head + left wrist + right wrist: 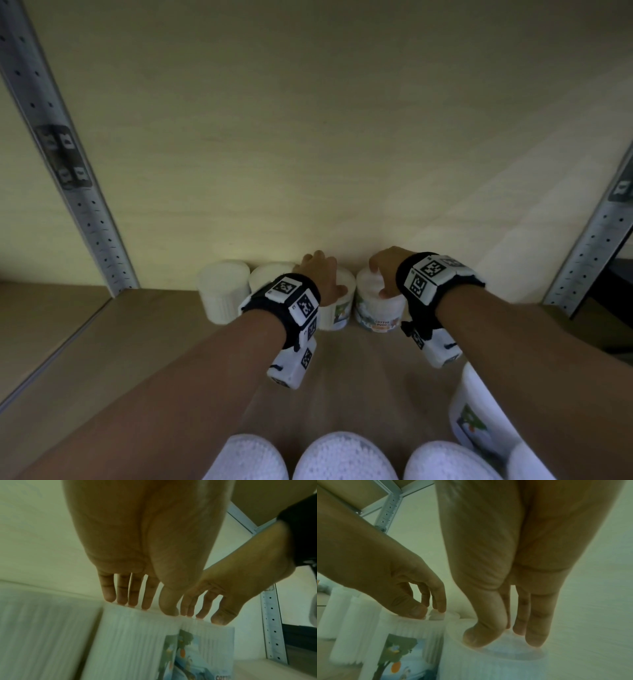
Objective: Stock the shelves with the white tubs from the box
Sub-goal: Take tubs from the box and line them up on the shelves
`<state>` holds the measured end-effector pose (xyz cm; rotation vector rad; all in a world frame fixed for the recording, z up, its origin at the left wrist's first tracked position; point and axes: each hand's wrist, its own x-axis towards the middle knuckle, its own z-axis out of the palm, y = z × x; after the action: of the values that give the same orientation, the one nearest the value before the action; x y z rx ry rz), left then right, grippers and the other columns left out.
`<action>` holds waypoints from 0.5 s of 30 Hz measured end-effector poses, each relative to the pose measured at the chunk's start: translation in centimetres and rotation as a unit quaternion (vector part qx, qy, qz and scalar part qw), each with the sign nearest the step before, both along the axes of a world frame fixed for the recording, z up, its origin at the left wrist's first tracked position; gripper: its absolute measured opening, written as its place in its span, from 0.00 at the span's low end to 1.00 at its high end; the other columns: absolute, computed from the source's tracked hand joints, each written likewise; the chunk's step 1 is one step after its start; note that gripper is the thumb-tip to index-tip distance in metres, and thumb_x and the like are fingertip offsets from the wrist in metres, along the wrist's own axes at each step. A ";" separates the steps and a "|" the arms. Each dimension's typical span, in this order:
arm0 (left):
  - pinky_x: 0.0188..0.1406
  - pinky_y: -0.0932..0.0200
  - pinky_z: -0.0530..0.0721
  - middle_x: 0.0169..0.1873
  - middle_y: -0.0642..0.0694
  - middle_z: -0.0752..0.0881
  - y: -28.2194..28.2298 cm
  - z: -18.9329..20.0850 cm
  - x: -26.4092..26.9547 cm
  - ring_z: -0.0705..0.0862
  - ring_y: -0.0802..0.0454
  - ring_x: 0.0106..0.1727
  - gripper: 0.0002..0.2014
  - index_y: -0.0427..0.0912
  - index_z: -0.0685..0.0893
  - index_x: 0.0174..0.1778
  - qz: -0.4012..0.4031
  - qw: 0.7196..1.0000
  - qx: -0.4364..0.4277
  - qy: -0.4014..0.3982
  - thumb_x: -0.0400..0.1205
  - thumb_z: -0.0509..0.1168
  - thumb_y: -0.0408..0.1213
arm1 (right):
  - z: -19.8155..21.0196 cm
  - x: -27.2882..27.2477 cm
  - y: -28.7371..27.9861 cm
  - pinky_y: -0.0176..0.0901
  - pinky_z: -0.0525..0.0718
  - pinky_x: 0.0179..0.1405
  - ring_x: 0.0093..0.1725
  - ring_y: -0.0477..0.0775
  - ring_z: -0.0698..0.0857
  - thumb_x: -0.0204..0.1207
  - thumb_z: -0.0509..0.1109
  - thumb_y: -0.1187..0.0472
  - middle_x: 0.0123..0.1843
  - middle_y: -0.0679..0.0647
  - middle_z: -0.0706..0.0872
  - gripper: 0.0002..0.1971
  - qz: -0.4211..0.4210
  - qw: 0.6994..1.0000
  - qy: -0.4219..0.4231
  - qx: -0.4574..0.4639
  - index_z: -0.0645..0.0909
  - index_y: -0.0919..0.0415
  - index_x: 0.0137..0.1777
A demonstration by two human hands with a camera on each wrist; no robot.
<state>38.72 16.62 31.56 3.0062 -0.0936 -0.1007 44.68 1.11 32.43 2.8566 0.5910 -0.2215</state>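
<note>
Both hands reach to the back of the shelf [144, 342], each set on the top of one white tub. The left hand [320, 277] has its fingers [132, 592] curved down over the lid of the left-held tub [337, 310], fingertips and thumb touching the rim from above, so it holds that tub by its top edge. The right hand [385, 270] does the same on the right-held tub [376, 311]: its fingers [536, 622] and thumb press down onto the lid's rim, curled around it. The two tubs stand upright, just beside each other, perhaps touching, both close to the pale back wall [308, 120]; printed labels face the person. To the outer side of the left fingers, two more plain white tubs [224, 294] stand in the same row against the wall. Nearer the person than the fingers, a row of white tubs [346, 455] shows at the lower edge of the head view, and another labelled tub [476, 418] lies partly under the right forearm. Perforated metal uprights [75, 178] frame the shelf on both sides.
</note>
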 end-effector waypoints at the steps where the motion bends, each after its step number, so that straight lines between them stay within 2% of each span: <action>1: 0.70 0.41 0.74 0.71 0.35 0.69 0.0 0.1 0.0 0.69 0.36 0.72 0.26 0.37 0.70 0.72 -0.004 1.000 0.000 0.006 0.83 0.61 0.50 | 0.1 0.0 0.0 0.53 0.86 0.58 0.58 0.63 0.85 0.72 0.75 0.51 0.62 0.59 0.84 0.23 0.004 1.000 0.000 0.002 0.78 0.59 0.65; 4: 0.71 0.47 0.73 0.73 0.36 0.68 0.1 0.4 0.0 0.70 0.37 0.73 0.24 0.38 0.69 0.75 -0.022 0.999 -0.023 0.019 0.84 0.62 0.42 | -0.2 0.3 -0.1 0.55 0.86 0.57 0.56 0.63 0.86 0.71 0.75 0.50 0.60 0.58 0.84 0.23 0.006 1.000 -0.004 -0.002 0.79 0.58 0.63; 7: 0.69 0.52 0.72 0.76 0.38 0.67 0.4 0.9 0.0 0.71 0.40 0.75 0.24 0.40 0.69 0.77 -0.032 0.996 -0.066 0.049 0.83 0.62 0.30 | -0.4 0.5 0.1 0.54 0.87 0.58 0.57 0.62 0.86 0.73 0.72 0.54 0.62 0.59 0.85 0.20 -0.002 1.000 -0.012 0.003 0.80 0.60 0.63; 10: 0.69 0.52 0.72 0.79 0.38 0.66 0.4 1.7 -0.1 0.70 0.41 0.77 0.26 0.41 0.69 0.77 -0.048 0.993 -0.076 0.078 0.82 0.59 0.22 | -0.2 0.8 0.2 0.48 0.82 0.65 0.65 0.61 0.83 0.76 0.71 0.61 0.67 0.58 0.82 0.21 -0.037 0.999 0.013 0.031 0.78 0.63 0.69; 11: 0.70 0.51 0.72 0.79 0.39 0.65 0.4 1.9 -0.1 0.69 0.41 0.78 0.27 0.42 0.69 0.77 -0.055 0.992 -0.077 0.083 0.81 0.58 0.21 | -0.1 0.6 0.2 0.47 0.81 0.65 0.67 0.61 0.82 0.77 0.70 0.61 0.68 0.58 0.81 0.21 -0.042 0.999 0.012 0.024 0.77 0.63 0.70; 13: 0.69 0.51 0.72 0.79 0.39 0.66 0.3 2.0 -0.2 0.69 0.41 0.78 0.27 0.41 0.70 0.76 -0.055 0.992 -0.082 0.079 0.80 0.58 0.20 | -1.0 0.9 0.0 0.46 0.81 0.61 0.62 0.61 0.83 0.81 0.65 0.57 0.67 0.58 0.82 0.18 -0.048 0.999 -0.005 0.016 0.76 0.61 0.68; 15: 0.70 0.50 0.72 0.75 0.39 0.68 0.3 1.6 0.0 0.70 0.40 0.75 0.23 0.39 0.72 0.73 -0.020 0.994 -0.101 0.041 0.80 0.60 0.25 | -1.9 1.0 -0.3 0.46 0.78 0.59 0.61 0.60 0.83 0.83 0.61 0.56 0.66 0.60 0.82 0.17 -0.039 0.999 -0.004 0.011 0.75 0.62 0.68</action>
<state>38.75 16.89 33.16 2.7948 -0.1468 -0.2070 45.71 0.78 30.49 2.9028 0.4843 -0.2185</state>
